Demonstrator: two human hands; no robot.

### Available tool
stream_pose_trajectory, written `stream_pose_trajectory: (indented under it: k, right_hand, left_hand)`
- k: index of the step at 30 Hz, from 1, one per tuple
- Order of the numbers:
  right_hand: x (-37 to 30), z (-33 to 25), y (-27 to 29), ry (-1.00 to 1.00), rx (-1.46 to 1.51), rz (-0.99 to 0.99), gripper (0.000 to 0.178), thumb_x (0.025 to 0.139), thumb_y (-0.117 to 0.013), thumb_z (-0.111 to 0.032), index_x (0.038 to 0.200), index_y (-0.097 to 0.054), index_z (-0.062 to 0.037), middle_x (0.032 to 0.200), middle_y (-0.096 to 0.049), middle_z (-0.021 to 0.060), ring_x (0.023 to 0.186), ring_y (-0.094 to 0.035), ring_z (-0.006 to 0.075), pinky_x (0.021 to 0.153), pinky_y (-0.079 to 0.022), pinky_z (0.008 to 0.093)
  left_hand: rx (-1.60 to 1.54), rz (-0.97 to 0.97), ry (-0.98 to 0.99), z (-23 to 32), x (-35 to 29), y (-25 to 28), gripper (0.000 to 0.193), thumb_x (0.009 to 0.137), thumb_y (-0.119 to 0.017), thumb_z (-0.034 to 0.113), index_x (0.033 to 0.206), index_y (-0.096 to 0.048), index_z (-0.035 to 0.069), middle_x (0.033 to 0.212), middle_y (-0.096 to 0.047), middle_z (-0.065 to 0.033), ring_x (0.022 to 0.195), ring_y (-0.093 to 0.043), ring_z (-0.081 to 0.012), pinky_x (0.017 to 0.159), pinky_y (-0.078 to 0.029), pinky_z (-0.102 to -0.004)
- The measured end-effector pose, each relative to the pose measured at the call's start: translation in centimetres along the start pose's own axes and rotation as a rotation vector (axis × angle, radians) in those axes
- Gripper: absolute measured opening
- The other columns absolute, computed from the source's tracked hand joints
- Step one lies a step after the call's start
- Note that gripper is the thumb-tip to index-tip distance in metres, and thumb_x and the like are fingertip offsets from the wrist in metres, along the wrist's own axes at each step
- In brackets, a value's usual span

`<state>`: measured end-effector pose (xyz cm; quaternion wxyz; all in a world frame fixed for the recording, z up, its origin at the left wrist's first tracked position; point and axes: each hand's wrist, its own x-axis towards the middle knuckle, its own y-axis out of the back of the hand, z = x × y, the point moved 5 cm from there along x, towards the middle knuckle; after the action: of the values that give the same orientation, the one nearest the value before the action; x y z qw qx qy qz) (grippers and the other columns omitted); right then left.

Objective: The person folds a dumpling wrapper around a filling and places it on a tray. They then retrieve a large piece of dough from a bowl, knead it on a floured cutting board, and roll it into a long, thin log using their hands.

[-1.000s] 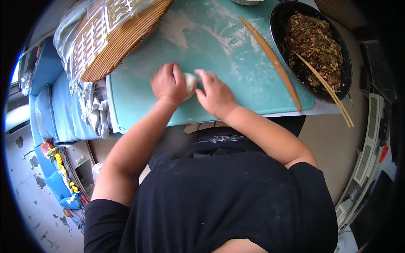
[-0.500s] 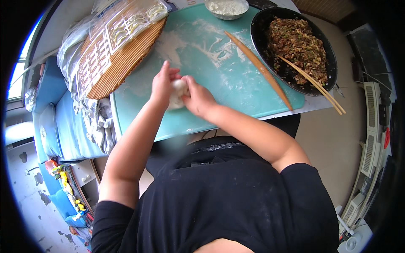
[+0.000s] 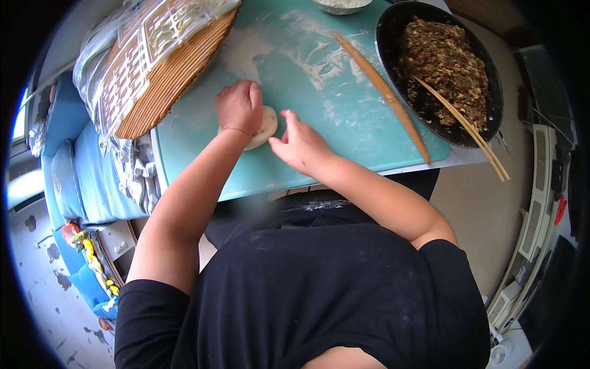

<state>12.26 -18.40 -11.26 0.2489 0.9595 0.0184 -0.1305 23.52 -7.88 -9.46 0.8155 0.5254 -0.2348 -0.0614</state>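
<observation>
A pale round piece of dough (image 3: 267, 127) lies on the floured teal board (image 3: 203, 175) near its front edge. My left hand (image 3: 240, 107) is closed and rests over the dough's left side, covering part of it; its fingertips are hidden. Just right of the dough, my right hand (image 3: 302, 145) is open, thumb and forefinger spread towards it, with nothing in its grasp. A tapered wooden rolling pin (image 3: 384, 92) lies slantwise on the board, to the right of both hands.
Far right stands a black pan (image 3: 388, 43) of chopped filling (image 3: 445, 67), with wooden chopsticks (image 3: 462, 126) jutting over its near rim. A bowl of flour (image 3: 343, 6) is at the back. A reed mat (image 3: 178, 92) with plastic trays (image 3: 132, 80) overhangs the board's left side.
My left hand has turned from upright beside the dough to closed over it. My right hand has come off the dough and spread its fingers. The view has shifted slightly.
</observation>
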Motion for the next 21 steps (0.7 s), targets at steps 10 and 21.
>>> stream_pose_trajectory:
  k: [10, 21]
  right_hand:
    - [1.8, -1.8, -1.1, -0.009, 0.42, 0.044, 0.053, 0.077, -0.059, -0.011, 0.123, -0.034, -0.0011, 0.098, -0.057, 0.0178, 0.072, -0.062, 0.0271, 0.058, -0.05, 0.0359]
    - [-2.2, -0.4, -0.4, 0.231, -0.04, 0.069, 0.048, 0.079, -0.059, -0.017, 0.124, -0.042, -0.0069, 0.106, -0.054, 0.0179, 0.093, -0.057, 0.033, 0.079, -0.047, 0.0405]
  left_hand:
    - [-0.751, -0.28, 0.729, -1.9, -0.6, 0.0, 0.038, 0.089, -0.05, 0.04, 0.087, -0.063, 0.004, 0.079, -0.062, -0.0079, 0.073, -0.058, -0.0234, 0.068, -0.046, -0.0344]
    - [0.023, -0.039, 0.059, 0.2, -7.0, 2.7, 0.02, 0.088, -0.046, 0.023, 0.087, -0.063, 0.011, 0.089, -0.061, -0.0086, 0.089, -0.055, -0.0308, 0.08, -0.041, -0.04]
